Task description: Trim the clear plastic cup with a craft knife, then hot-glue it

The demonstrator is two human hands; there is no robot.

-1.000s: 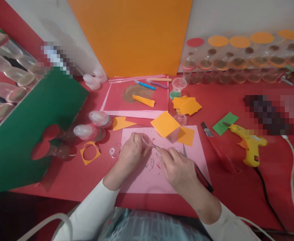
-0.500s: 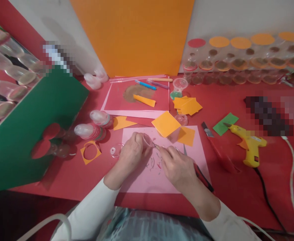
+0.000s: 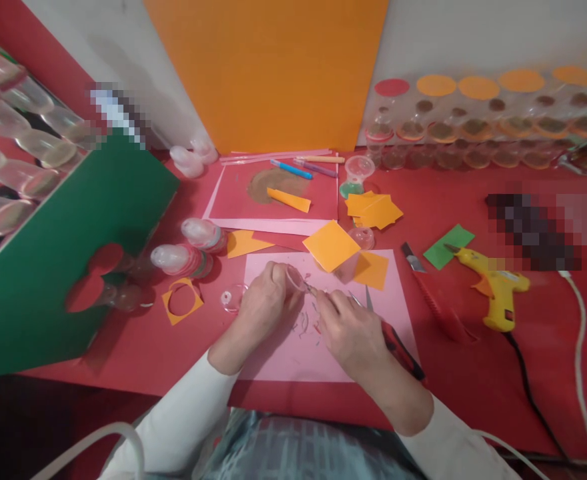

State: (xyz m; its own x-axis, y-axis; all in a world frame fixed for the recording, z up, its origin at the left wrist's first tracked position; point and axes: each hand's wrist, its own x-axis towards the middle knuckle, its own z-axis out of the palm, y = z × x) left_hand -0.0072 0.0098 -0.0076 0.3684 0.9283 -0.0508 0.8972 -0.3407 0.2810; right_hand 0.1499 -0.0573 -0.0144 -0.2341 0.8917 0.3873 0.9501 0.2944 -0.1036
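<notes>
My left hand [image 3: 263,300] is closed around a small clear plastic cup [image 3: 294,279], its pinkish rim turned to the right. Pinched in the fingers of my right hand [image 3: 351,327] is a thin metal-tipped tool [image 3: 309,288]; its tip meets the cup's rim, and the rest is hidden by the hand. Both hands are over a pink sheet [image 3: 293,367] strewn with small dark and red scraps [image 3: 303,323]. A red-and-black handle [image 3: 401,350] shows beside my right wrist; I cannot tell what it belongs to. Left of my left hand lies a clear plastic lid [image 3: 229,299].
Orange paper squares [image 3: 331,245] lie beyond my hands. To the right are a red box cutter [image 3: 438,300] and a yellow glue gun [image 3: 496,287] with its cord. Stacked clear cups [image 3: 181,260] and a green board [image 3: 48,280] stand left. Bottle-like plastic pieces [image 3: 443,130] line the back.
My right hand has shifted slightly to the left, with the tool tip still at the cup's rim. My left hand keeps the cup in nearly the same place.
</notes>
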